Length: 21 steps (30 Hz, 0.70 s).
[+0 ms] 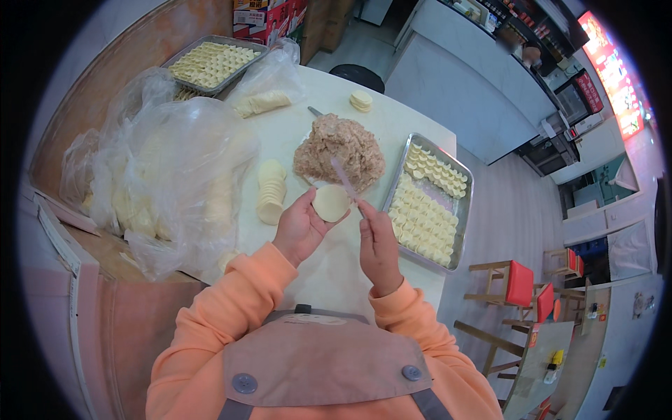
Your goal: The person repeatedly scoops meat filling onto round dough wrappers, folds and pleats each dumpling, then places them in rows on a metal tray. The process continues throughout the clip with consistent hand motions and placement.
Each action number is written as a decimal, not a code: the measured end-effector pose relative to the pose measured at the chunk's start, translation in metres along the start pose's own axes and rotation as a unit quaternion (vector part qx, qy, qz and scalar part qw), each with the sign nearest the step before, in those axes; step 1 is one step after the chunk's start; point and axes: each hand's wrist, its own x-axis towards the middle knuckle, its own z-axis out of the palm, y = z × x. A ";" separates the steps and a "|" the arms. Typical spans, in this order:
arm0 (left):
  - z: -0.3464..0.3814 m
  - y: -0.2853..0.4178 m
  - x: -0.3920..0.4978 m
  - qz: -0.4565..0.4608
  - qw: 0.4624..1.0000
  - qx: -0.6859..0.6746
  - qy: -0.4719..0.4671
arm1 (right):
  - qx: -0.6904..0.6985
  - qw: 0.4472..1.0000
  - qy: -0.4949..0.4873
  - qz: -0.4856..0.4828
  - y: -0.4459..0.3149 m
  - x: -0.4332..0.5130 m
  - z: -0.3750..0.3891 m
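A round dough wrapper (331, 203) lies flat across the fingers of my left hand (305, 224). My right hand (379, 247) grips a thin, pale spatula (342, 176), whose blade reaches over the near side of a large mound of minced meat filling (344, 147). To the left of the mound, a leaning row of wrappers (271, 197) rests on the white table (336, 273). On the right, a metal tray (463, 231) holds rows of folded dumplings (424, 220), with a gap between two groups of them.
Large clear plastic bags (184, 157) of dough cover the table's left side. Farther back are another tray of dumplings (212, 64), a bagged dough bundle (265, 102) and a small wrapper stack (361, 101). A black round stool (358, 77) stands past the far edge; red chairs (518, 283) are at right.
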 end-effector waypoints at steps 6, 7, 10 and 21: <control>0.016 -0.013 0.002 0.033 0.998 -0.009 0.059 | -0.128 0.991 -0.042 -0.012 -0.001 -0.005 0.014; 0.017 -0.014 0.004 0.038 0.996 -0.017 0.082 | -0.139 0.989 -0.045 -0.013 0.002 -0.007 0.016; 0.015 -0.009 0.012 0.081 0.985 -0.062 0.135 | -0.174 0.983 -0.061 -0.014 0.010 -0.017 0.018; 0.005 0.029 0.017 0.116 0.984 -0.028 0.129 | 0.045 0.994 -0.040 0.090 0.023 -0.031 -0.007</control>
